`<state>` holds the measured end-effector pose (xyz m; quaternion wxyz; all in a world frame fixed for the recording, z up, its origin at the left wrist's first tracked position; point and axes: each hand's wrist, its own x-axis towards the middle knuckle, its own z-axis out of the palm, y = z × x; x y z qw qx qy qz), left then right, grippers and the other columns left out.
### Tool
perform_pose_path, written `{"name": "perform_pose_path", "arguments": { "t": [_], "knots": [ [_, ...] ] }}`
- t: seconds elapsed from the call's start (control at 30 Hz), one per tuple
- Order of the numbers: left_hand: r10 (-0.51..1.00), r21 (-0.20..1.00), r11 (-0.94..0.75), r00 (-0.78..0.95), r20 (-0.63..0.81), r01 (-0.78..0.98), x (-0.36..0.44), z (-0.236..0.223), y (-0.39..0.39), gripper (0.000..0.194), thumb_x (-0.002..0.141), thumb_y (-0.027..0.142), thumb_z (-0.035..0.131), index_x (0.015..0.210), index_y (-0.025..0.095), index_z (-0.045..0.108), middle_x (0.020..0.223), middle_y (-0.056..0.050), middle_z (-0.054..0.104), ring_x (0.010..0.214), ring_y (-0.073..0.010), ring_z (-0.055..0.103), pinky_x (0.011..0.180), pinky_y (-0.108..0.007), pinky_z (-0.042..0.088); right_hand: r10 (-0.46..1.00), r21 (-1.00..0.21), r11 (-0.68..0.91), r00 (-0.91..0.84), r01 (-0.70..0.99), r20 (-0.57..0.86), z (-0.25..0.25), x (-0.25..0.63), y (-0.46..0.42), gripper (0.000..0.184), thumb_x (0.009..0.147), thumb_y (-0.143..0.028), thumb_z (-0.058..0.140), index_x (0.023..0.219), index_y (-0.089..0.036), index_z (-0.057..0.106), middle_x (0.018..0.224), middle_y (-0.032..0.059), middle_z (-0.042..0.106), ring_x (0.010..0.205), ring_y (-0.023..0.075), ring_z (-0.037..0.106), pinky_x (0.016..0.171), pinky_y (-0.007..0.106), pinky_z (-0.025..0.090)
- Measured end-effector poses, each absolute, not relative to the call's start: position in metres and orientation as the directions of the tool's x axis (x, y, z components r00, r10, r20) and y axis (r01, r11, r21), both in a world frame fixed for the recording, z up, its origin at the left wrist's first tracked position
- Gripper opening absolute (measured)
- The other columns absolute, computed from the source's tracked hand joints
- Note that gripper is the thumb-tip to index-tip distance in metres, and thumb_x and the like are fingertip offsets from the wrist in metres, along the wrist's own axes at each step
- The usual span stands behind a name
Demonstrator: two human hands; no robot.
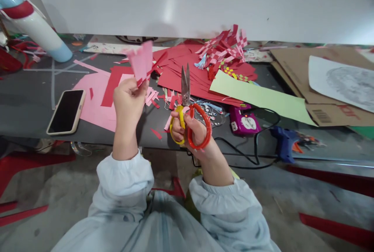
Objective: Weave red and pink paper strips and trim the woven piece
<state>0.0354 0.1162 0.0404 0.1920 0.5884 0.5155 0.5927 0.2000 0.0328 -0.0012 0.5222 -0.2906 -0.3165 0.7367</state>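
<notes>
My left hand (127,102) is raised above the dark table (26,100), its fingers pinched on a folded piece of pink and red paper (142,62). My right hand (189,127) grips a pair of scissors (186,100) by their yellow and red handles. The steel blades point up and away, nearly closed, a little to the right of the paper and not touching it. Below both hands the table's front edge is littered with red and pink paper snips (154,98).
A phone (66,111) lies on the left by pink sheets (96,100). Red paper (187,73) and woven red-white strips (226,47) sit behind. Pale green strip (260,96), cardboard (304,76), purple device (244,121), blue glue gun (284,141) with cable lie right. A white-blue cylinder (35,26) lies far left.
</notes>
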Motion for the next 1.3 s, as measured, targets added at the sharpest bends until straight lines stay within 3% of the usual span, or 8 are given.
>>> {"name": "perform_pose_path", "arguments": {
  "t": [0.1,0.23,0.33,0.5,0.8,0.97,1.13,1.3],
  "knots": [
    [0.685,0.592,-0.565,-0.074,0.725,0.575,0.033,0.035,0.119,0.006,0.084,0.018,0.067,0.082,0.02,0.073,0.102,-0.005,0.067,0.093,-0.0162,0.065,0.079,-0.027,0.053,0.966,-0.774,-0.213,-0.249,-0.597,-0.074,0.002,0.201,0.034,0.043,0.079,-0.053,0.07,0.102,-0.02,0.054,0.063,-0.008,0.038,0.049,0.0077,0.038,0.049,0.025,0.031],
    [0.549,0.378,-0.717,0.14,0.824,0.586,0.034,0.03,0.122,0.03,0.091,0.018,0.057,0.113,0.03,0.072,0.121,-0.005,0.061,0.114,-0.0218,0.06,0.09,-0.032,0.053,0.981,-0.788,-0.158,-0.189,-0.595,-0.054,0.006,0.204,0.035,0.038,0.079,-0.056,0.068,0.088,-0.022,0.053,0.063,-0.0066,0.04,0.05,0.0074,0.038,0.049,0.024,0.031],
    [0.473,0.309,-0.799,0.222,0.852,0.516,0.038,0.029,0.124,0.034,0.093,0.016,0.053,0.118,0.032,0.07,0.123,-0.005,0.06,0.116,-0.0228,0.06,0.09,-0.034,0.054,0.992,-0.819,-0.099,-0.117,-0.565,-0.04,0.007,0.206,0.035,0.039,0.079,-0.056,0.069,0.079,-0.022,0.05,0.065,-0.0043,0.046,0.054,0.0082,0.042,0.049,0.025,0.034],
    [0.446,0.301,-0.85,0.288,0.847,0.431,0.045,0.032,0.121,0.037,0.09,0.014,0.054,0.117,0.033,0.071,0.122,-0.005,0.06,0.115,-0.0244,0.062,0.088,-0.037,0.056,0.997,-0.812,-0.068,-0.014,-0.58,-0.074,0.005,0.208,0.033,0.039,0.076,-0.05,0.073,0.101,-0.024,0.058,0.068,-0.0049,0.047,0.055,0.0094,0.044,0.049,0.026,0.04],
    [0.575,0.529,-0.812,0.179,0.799,0.247,0.052,0.042,0.109,0.047,0.084,0.007,0.054,0.118,0.034,0.072,0.114,-0.002,0.07,0.104,-0.0191,0.066,0.085,-0.032,0.057,0.992,-0.845,-0.02,0.098,-0.535,-0.086,0.01,0.213,0.033,0.049,0.064,-0.028,0.083,0.106,-0.023,0.06,0.074,-0.006,0.06,0.057,0.0088,0.056,0.049,0.024,0.046],
    [0.949,0.954,-0.298,0.096,0.299,-0.025,0.047,0.054,0.101,0.034,0.091,0.034,0.056,0.123,0.03,0.066,0.106,-0.004,0.072,0.071,-0.0128,0.068,0.064,-0.027,0.059,0.988,-0.928,0.086,0.148,-0.363,0.034,0.007,0.22,0.031,0.037,0.072,-0.027,0.08,0.102,-0.024,0.061,0.079,-0.0045,0.062,0.068,0.0103,0.061,0.067,0.027,0.052],
    [0.975,1.0,-0.015,0.221,0.02,-0.026,0.041,0.062,0.098,0.039,0.084,0.052,0.064,0.104,0.02,0.072,0.083,-0.004,0.069,0.059,-0.0116,0.064,0.052,-0.024,0.056,0.994,-0.975,0.094,0.067,-0.202,0.082,0.008,0.224,0.03,0.036,0.076,-0.029,0.077,0.106,-0.025,0.058,0.078,-0.0044,0.061,0.063,0.0119,0.061,0.06,0.029,0.053],
    [0.901,0.99,0.021,0.426,-0.079,0.138,0.034,0.067,0.098,0.027,0.067,0.038,0.084,0.077,0.016,0.072,0.064,0.0,0.065,0.056,-0.0106,0.062,0.054,-0.021,0.054,0.993,-0.979,0.112,0.06,-0.171,0.103,0.011,0.223,0.029,0.033,0.076,-0.029,0.077,0.103,-0.025,0.057,0.078,-0.0036,0.062,0.063,0.0121,0.062,0.057,0.028,0.052]
  ]
}}
